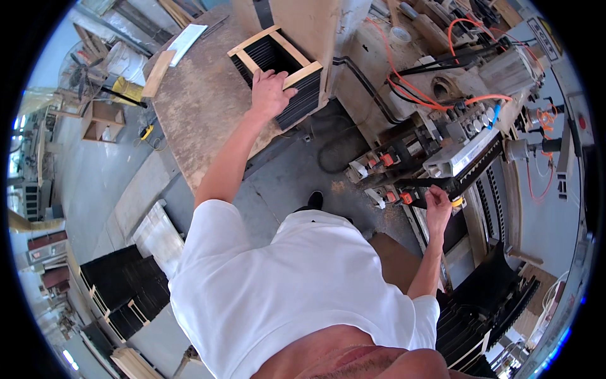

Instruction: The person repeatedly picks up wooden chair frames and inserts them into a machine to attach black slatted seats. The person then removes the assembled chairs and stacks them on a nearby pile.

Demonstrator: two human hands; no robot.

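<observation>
My left hand (270, 95) is at the near side of a box-shaped black piece (300, 100) with ridged sides and a light wooden rim (289, 47). Its fingers curl over the near edge at the opening, with the thumb lower on the outer side. The piece stands on a worn brown tabletop (196, 101). On the other side, my right hand (437, 207) is closed in a pinch beside a machine (451, 158) with a dark bar and red-orange clamps (386, 159). What lies between those fingertips, if anything, cannot be made out.
Orange air hoses (435, 104) run over the machine at right. A white board (187, 44) and a wooden strip (158, 72) lie at the table's far left. Black slatted stacks sit on the left floor (129, 284) and at lower right (470, 303). A brown sheet (394, 259) lies by my legs.
</observation>
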